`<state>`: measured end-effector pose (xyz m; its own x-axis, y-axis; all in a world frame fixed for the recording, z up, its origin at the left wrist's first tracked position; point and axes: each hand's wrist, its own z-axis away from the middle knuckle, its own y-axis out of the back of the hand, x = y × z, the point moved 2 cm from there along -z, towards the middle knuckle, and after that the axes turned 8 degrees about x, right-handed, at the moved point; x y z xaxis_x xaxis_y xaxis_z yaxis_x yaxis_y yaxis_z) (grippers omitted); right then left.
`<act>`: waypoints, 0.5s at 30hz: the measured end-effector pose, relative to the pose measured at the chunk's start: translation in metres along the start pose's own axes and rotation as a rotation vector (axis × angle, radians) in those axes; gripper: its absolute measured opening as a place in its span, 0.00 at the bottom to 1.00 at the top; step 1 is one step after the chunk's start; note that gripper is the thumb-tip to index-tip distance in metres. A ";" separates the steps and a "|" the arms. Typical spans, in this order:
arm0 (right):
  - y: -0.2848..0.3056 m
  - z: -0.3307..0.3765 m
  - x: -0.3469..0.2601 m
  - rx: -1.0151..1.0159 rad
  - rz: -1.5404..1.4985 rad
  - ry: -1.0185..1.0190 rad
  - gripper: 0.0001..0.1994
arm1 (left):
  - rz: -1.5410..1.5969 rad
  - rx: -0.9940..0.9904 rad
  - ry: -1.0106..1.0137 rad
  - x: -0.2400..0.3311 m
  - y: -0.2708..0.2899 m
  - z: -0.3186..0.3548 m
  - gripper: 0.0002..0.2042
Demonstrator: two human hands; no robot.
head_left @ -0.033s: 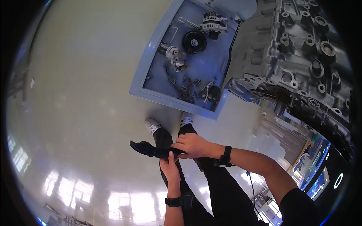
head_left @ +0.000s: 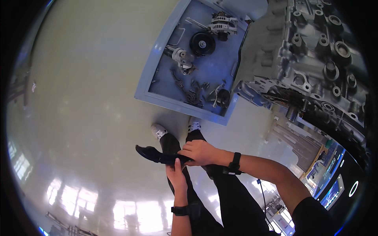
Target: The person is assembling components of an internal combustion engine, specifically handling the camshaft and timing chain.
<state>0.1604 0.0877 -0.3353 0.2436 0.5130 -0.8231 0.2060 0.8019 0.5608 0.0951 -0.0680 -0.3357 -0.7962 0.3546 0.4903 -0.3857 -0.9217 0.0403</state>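
A long, dark, curved piece (head_left: 151,153), with a narrow bent tip at its left end, is held in front of my legs; its exact kind I cannot make out. My left hand (head_left: 177,177) grips it from below, thumb laid along its near side. Closed over its right end is my right hand (head_left: 200,152), fingers pinched, which hides that part. Both wrists wear black bands.
Ahead stands a blue-grey tray (head_left: 173,103) holding an alternator (head_left: 223,25), a black pulley (head_left: 202,43), a metal housing (head_left: 182,59) and a chain (head_left: 192,96). A large metal engine block (head_left: 303,59) rises at the right. My shoes (head_left: 158,131) are near the tray.
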 end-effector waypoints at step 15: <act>0.011 0.057 0.021 -0.389 -0.075 -0.411 0.19 | 0.096 -0.015 -0.011 -0.022 0.004 0.029 0.15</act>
<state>0.2219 0.0901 -0.3413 0.6061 0.3516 -0.7135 -0.1083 0.9251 0.3639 0.1246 -0.0836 -0.3207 -0.8246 0.2632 0.5008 -0.3152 -0.9488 -0.0203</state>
